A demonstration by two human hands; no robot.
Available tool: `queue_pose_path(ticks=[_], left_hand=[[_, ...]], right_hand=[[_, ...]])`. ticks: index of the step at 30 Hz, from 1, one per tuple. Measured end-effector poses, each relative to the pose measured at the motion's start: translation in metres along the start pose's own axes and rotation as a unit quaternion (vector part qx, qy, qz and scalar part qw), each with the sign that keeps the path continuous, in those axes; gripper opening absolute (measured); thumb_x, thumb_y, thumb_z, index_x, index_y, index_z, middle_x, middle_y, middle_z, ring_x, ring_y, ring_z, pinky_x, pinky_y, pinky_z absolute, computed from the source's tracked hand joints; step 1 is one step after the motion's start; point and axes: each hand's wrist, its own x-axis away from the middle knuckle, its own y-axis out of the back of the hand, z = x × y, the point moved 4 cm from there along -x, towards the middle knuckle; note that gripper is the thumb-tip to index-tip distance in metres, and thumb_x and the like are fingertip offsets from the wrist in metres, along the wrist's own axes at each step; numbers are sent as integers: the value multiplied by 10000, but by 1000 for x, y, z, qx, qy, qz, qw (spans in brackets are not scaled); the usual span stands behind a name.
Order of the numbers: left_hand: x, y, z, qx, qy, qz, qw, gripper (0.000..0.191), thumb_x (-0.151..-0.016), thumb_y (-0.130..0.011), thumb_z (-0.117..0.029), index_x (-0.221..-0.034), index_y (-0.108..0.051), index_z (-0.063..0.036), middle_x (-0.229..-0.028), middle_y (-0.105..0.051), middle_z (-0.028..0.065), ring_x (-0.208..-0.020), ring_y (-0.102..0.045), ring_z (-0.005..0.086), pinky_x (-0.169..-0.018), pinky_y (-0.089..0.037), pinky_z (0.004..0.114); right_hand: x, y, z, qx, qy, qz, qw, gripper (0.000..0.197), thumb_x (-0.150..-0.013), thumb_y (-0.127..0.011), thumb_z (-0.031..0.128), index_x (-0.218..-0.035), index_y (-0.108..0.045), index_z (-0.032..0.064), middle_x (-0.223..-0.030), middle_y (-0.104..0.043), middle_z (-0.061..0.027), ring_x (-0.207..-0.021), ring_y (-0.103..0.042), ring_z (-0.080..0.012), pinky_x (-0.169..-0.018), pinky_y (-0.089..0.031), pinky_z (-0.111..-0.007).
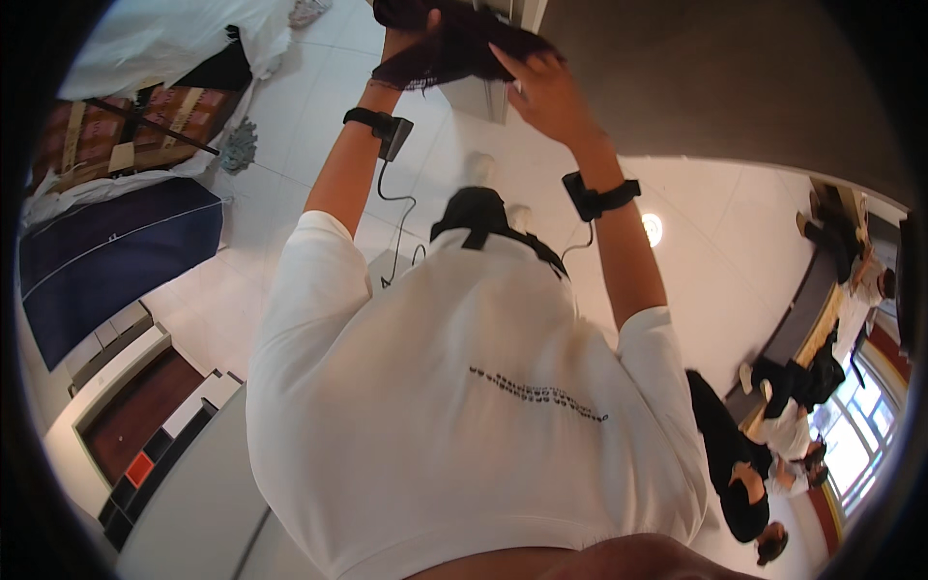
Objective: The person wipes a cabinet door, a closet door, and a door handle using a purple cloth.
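A dark maroon cloth (464, 47) with a frayed-looking edge is stretched between my hands at the top of the head view. My left hand (420, 32) is partly covered by the cloth and grips it, a finger showing over its upper side. At the cloth's right end, my right hand (540, 94) touches it with the index finger extended; the other fingertips are partly hidden, so its grip is unclear. Black straps with small dark devices are on both wrists, and cables run down from them. Below the hands are a white T-shirt (464, 406) and dark clothing.
A large dark grey-brown panel or surface (696, 80) lies close on the right. To the left stand plastic-wrapped boxes (167, 116), a dark blue covered object (123, 254) and a compartmented unit (123, 500). Several people (732, 464) are at the right, near a bench and a window.
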Motion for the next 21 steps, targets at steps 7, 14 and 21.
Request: queue_pose_path(ticks=[7,14,21], left_hand=[[-9,33,-14,121,-44,1,992,590,-1028,-348,-271,-1467,-195,92,-1514,-200,313,-1387,-186,472,-1145,-151,489],[-89,118,0,200,-88,-108,970,600,-974,-491,-213,-1455,-257,59,-1441,-336,289,-1305,-345,441,-1096,-266,469],[-92,114,-1,58,-153,-64,984,575,-900,-617,-253,-1341,-414,56,-1333,-479,241,-1201,-477,418,-1008,-388,458]], right_hand=[[-42,23,12,126,82,24,988,492,-816,-639,169,-1307,-605,157,-1065,-648,-100,-998,-594,-301,-904,-463,-459],[-158,65,57,190,4,-40,981,497,-783,-691,125,-1267,-611,46,-1312,-521,-207,-1172,-519,-404,-1023,-389,-508],[-182,8,49,338,16,-158,928,603,-741,-654,355,-1245,-588,31,-1091,-674,-200,-943,-662,-378,-841,-526,-434]])
